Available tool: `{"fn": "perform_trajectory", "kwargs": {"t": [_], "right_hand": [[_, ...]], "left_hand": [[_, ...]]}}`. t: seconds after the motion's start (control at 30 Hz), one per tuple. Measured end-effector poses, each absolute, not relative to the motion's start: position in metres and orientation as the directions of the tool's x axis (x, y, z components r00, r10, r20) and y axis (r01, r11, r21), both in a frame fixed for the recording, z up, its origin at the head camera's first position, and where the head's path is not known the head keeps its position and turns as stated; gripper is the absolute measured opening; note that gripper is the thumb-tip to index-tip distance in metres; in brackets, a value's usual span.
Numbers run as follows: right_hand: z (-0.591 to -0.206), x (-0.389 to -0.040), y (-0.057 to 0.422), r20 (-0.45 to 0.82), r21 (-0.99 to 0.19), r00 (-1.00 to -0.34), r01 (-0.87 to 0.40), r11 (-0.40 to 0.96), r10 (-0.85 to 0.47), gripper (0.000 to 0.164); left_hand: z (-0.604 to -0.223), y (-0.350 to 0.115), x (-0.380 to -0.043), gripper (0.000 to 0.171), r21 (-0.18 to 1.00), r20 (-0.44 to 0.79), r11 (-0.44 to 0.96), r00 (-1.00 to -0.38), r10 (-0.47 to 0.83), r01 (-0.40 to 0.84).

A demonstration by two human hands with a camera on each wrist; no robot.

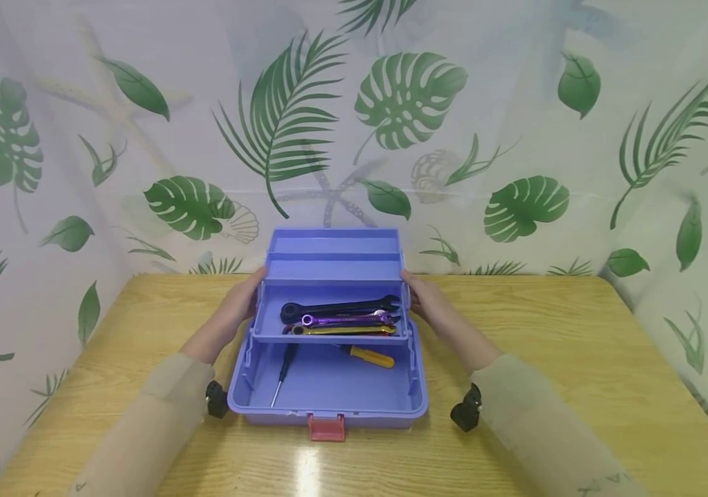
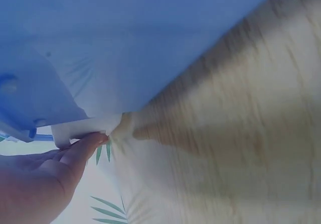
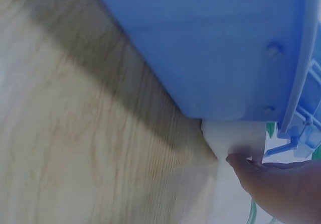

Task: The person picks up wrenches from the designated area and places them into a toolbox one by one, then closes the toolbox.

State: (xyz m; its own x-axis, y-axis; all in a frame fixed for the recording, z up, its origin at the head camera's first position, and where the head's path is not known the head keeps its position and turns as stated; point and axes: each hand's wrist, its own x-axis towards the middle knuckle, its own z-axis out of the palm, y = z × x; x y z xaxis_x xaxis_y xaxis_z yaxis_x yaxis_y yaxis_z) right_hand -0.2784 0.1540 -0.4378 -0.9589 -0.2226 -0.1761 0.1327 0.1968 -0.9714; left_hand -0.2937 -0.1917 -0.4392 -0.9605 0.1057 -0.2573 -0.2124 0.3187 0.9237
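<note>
An open blue-purple toolbox (image 1: 391, 416) stands on the wooden table, its lid (image 1: 335, 266) tilted up at the back. My left hand (image 1: 235, 307) holds the lid's left edge, and my right hand (image 1: 434, 307) holds the right edge. Both wrist views show the thumbs against the pale lid panel behind the box's side wall. On the raised tray (image 1: 329, 339) lie a black wrench (image 1: 344, 308), a purple wrench (image 1: 344, 319), a gold wrench (image 1: 341, 330) and others partly hidden. Below are a black-handled screwdriver (image 1: 289, 355) and a yellow handle (image 1: 372, 357), its far end under the tray.
A red latch (image 1: 327, 429) hangs at the toolbox front. The wooden table (image 1: 552, 331) extends to both sides of the box. Behind it rises a white curtain (image 1: 478, 41) with green leaf prints. Black wrist camera mounts (image 1: 467, 408) sit beside both sleeves.
</note>
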Motion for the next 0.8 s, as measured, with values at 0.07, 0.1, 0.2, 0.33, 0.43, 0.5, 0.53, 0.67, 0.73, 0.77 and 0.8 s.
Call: {"fn": "perform_trajectory", "kwargs": {"t": [0.07, 0.1, 0.2, 0.33, 0.43, 0.5, 0.53, 0.67, 0.73, 0.77, 0.8], "right_hand": [[-0.4375, -0.2768, 0.1528, -0.169, -0.977, -0.96, 0.133, 0.167, -0.223, 0.067], [-0.4376, -0.2764, 0.1523, -0.166, -0.979, -0.961, 0.134, 0.153, -0.221, 0.067], [-0.4374, -0.2747, 0.1515, -0.156, -0.983, -0.962, 0.13, 0.13, -0.222, 0.066], [-0.4376, -0.2738, 0.1523, -0.163, -0.984, -0.962, 0.143, 0.103, -0.219, 0.066], [-0.4384, -0.2731, 0.1527, -0.168, -0.984, -0.961, 0.151, 0.091, -0.22, 0.067], [-0.439, -0.2728, 0.1524, -0.163, -0.986, -0.962, 0.149, 0.076, -0.219, 0.067], [-0.4392, -0.2727, 0.1523, -0.159, -0.987, -0.963, 0.148, 0.067, -0.217, 0.066], [-0.44, -0.2722, 0.151, -0.131, -0.991, -0.967, 0.129, 0.024, -0.217, 0.065], [-0.4401, -0.2717, 0.15, -0.117, -0.993, -0.969, 0.118, 0.008, -0.216, 0.064], [-0.4402, -0.2716, 0.1495, -0.109, -0.994, -0.97, 0.111, 0.005, -0.217, 0.063], [-0.4406, -0.2716, 0.1492, -0.106, -0.994, -0.971, 0.108, 0.004, -0.213, 0.063]], "left_hand": [[-0.4385, -0.1912, -0.294, 0.077, 0.926, -0.257, 0.313, -0.96, 0.114, -0.211], [-0.438, -0.1912, -0.2937, 0.077, 0.928, -0.256, 0.308, -0.959, 0.118, -0.21], [-0.4376, -0.1915, -0.2934, 0.076, 0.936, -0.247, 0.292, -0.959, 0.141, -0.199], [-0.4384, -0.1916, -0.293, 0.074, 0.945, -0.228, 0.276, -0.959, 0.17, -0.176], [-0.4396, -0.1912, -0.2924, 0.071, 0.954, -0.209, 0.255, -0.961, 0.18, -0.159], [-0.4401, -0.1909, -0.2918, 0.07, 0.961, -0.196, 0.231, -0.963, 0.185, -0.151], [-0.4404, -0.1908, -0.2918, 0.069, 0.965, -0.189, 0.218, -0.964, 0.187, -0.147], [-0.4413, -0.1912, -0.292, 0.067, 0.979, -0.168, 0.153, -0.964, 0.205, -0.138], [-0.4416, -0.1915, -0.2923, 0.066, 0.984, -0.158, 0.119, -0.964, 0.216, -0.135], [-0.4419, -0.1919, -0.2922, 0.066, 0.985, -0.155, 0.106, -0.962, 0.225, -0.134], [-0.4421, -0.1921, -0.2919, 0.066, 0.987, -0.149, 0.089, -0.961, 0.233, -0.132]]}}
